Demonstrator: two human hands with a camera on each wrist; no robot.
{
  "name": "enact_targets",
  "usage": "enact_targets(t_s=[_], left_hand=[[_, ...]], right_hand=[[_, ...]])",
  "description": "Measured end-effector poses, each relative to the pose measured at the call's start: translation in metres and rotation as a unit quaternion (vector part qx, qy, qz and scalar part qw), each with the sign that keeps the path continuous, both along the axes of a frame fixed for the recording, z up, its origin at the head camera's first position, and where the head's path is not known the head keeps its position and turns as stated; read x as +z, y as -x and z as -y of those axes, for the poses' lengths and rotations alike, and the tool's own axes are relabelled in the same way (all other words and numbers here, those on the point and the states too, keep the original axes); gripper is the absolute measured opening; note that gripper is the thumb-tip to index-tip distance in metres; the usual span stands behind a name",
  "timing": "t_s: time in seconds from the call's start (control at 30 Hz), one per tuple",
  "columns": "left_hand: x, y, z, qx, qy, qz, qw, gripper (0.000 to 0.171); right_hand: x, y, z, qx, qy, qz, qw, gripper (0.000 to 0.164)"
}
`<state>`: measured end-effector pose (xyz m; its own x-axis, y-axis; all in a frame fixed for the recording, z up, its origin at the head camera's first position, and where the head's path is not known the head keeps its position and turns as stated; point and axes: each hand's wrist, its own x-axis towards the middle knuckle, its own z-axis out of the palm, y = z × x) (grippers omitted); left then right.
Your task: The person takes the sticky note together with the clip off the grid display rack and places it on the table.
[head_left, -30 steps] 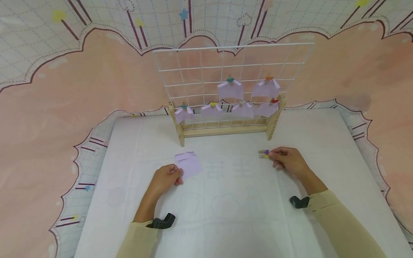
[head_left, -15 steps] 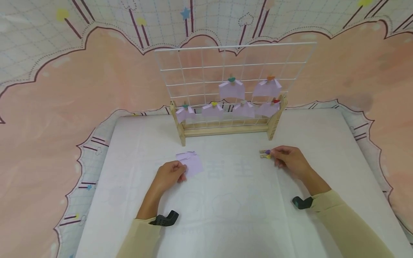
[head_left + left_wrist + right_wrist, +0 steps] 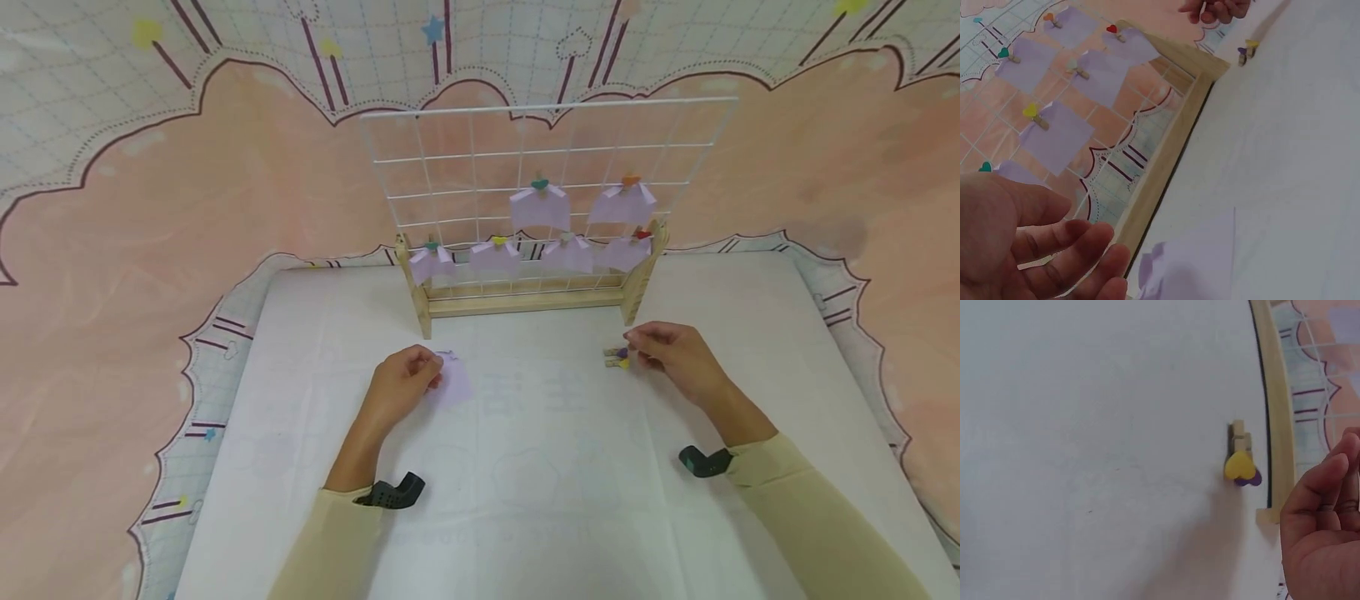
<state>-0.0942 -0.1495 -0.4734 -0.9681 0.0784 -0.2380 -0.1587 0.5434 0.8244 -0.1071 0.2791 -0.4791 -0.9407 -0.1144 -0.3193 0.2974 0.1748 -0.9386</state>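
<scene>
My left hand (image 3: 399,385) hovers over a square lilac paper note (image 3: 456,382), covering part of it in the head view. In the left wrist view the fingers of the left hand (image 3: 1054,250) are loosely bent, with nothing between them and the thumb; the note (image 3: 1194,262) lies below, its edge crumpled. My right hand (image 3: 675,358) is raised beside two small wooden clothespins, one with a yellow heart (image 3: 1240,466), the other with a purple heart (image 3: 1249,481). They lie side by side on the white table. Nothing shows in the right hand's loosely bent fingers.
At the back stands a white wire grid (image 3: 547,154) in a wooden stand (image 3: 525,307). Several lilac notes (image 3: 540,208) hang from it on heart clothespins, in two rows. A patterned cloth (image 3: 150,292) surrounds the white table (image 3: 525,500).
My left hand has moved up and slightly right, from the note's lower left corner to over its upper left part. My right hand has lifted a little, away from the clothespins, which stay put.
</scene>
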Motion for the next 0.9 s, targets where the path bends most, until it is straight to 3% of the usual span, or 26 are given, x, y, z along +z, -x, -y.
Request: enact_targets(t_s=[0.23, 0.47, 0.57, 0.9], left_hand=[[0.011, 0.007, -0.008, 0.004, -0.061, -0.032, 0.9976, 0.02], [0.015, 0.012, -0.016, 0.001, -0.097, -0.048, 0.9942, 0.025], [0.018, 0.014, -0.02, -0.003, -0.103, -0.05, 0.9934, 0.025], [0.031, 0.024, -0.033, -0.013, -0.114, -0.062, 0.9915, 0.025]], right_hand=[[0.013, 0.001, 0.009, 0.021, -0.068, -0.03, 0.997, 0.054], [0.021, 0.004, 0.017, 0.021, -0.04, -0.08, 0.996, 0.02], [0.025, 0.005, 0.021, 0.022, -0.024, -0.098, 0.995, 0.014], [0.044, 0.009, 0.034, 0.026, -0.088, -0.143, 0.985, 0.032]])
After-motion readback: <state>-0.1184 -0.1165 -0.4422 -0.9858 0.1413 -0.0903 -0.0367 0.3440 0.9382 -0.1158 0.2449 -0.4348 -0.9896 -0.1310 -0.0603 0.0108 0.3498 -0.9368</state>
